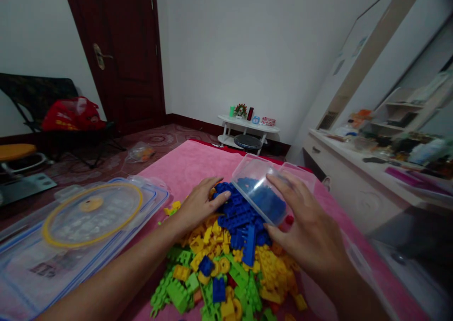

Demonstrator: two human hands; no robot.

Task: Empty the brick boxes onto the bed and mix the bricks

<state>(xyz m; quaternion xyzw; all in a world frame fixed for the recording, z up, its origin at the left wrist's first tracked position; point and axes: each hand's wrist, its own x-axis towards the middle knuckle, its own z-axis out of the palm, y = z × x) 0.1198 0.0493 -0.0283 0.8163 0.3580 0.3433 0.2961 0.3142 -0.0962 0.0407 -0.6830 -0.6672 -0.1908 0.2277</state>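
At mid-frame the left hand (202,202), unclenched with no visible grasp, cupped the left side of the blue blocks (244,217), while just right the tilted clear tub (256,168), gripped by the right hand (309,224), seemingly needed steady, low handling against scatter.

Illumination is dim and cool, strongest on the pale wall (240,52); the source lies out of view. The dark door (129,33) loses most panel detail, though its handle (101,57) carries a small glint. Shade pools under the folding chair (38,87) and at lower right. Weak glare marks the clear box (253,167) and the ringed lid (120,212). Wide-angle distortion tilts uprights toward both edges (the door frame leans plainly). Clutter on the dressing table (339,184) is smeared; the coloured blocks (214,238) read clearer, with slightly soft outlines.
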